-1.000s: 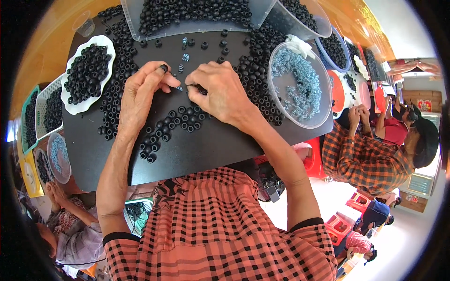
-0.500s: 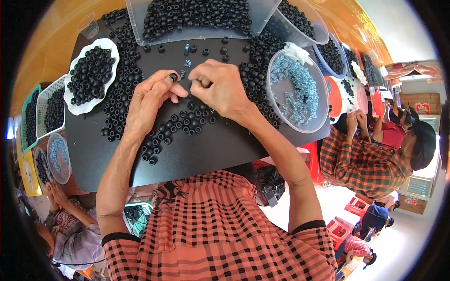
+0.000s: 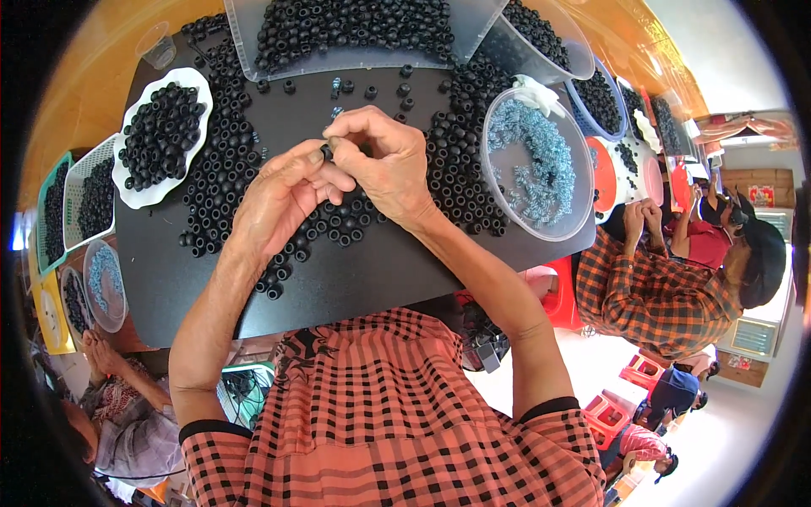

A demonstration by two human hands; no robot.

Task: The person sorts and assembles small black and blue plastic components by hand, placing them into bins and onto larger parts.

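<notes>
Between thumb and fingertips, my left hand (image 3: 283, 190) pinches a small black round hollow plastic piece (image 3: 326, 153). My right hand (image 3: 384, 165) is closed in a pinch against that piece, its thumb and forefinger meeting there; what it holds, if anything, is hidden. Just beyond the fingers lie small bluish coil springs (image 3: 336, 87) on the dark tabletop (image 3: 363, 275). Under and beside the hands spreads a loose group of the same black pieces (image 3: 342, 224), partly covered by my fingers.
A scalloped white plate (image 3: 201, 84) of black pieces is at left. At right, a round clear tub (image 3: 583, 198) holds bluish springs. A big clear bin (image 3: 355, 59) of black pieces stands at the far side. A person in a checked shirt (image 3: 650, 287) sits at right.
My right hand has moved left and onto the black piece in my left hand. The left hand has shifted slightly right and down, bringing the two hands together.
</notes>
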